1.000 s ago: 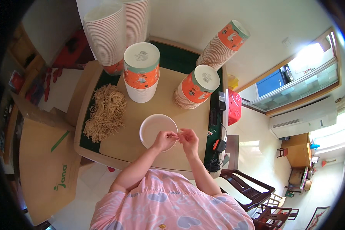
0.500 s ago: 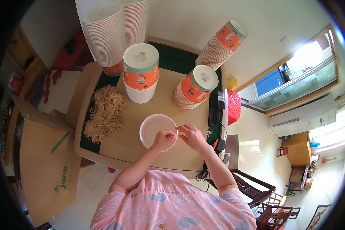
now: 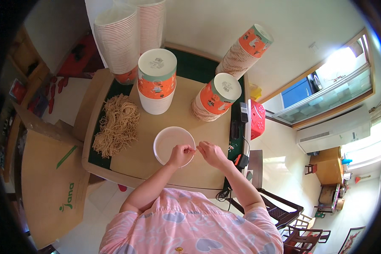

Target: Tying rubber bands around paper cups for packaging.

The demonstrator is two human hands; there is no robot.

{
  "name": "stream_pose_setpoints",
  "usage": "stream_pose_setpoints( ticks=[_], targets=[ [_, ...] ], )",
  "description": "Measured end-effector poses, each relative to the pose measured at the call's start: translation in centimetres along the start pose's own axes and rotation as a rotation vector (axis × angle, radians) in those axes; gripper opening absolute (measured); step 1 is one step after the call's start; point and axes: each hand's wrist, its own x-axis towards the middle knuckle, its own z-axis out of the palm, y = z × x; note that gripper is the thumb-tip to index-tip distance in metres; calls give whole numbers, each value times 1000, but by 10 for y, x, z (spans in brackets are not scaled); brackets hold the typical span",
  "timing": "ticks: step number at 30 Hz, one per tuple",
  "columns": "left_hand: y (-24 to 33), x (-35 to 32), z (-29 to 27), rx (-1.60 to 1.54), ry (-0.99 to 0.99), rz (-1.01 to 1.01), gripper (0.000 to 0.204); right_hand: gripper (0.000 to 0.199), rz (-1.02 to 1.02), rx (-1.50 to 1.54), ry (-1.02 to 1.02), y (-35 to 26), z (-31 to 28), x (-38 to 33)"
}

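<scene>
Both hands (image 3: 197, 153) pinch thin strand (axis left-right) over bowl (image 3: 169, 143).

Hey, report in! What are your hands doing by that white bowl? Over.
Left hand and right hand pinched together at the white bowl rim, item too small to tell. Noodle pile left, apart. Nothing blocking.

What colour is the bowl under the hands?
White, plain inside: the bowl shows best in the head view, by the left hand.
</scene>
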Motion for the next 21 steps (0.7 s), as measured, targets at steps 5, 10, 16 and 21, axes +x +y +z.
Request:
stream_pose_setpoints(
  ticks=[5, 10, 16, 21],
  targets=[
    [-7, 2, 0, -2, 27, -19, 13, 11, 125, 164, 187, 3, 18, -11],
    [-69, 13, 2, -106, 168, 41, 25, 10, 170, 292, 209, -10, 27, -18],
    [-31, 14, -17, -78, -209, -544, 33, 10, 14, 229, 374, -23, 58, -26],
    [-27, 16, -26, -464, -487, -810, 25, 12, -27, 114, 433, -30, 72, -30]
  ],
)
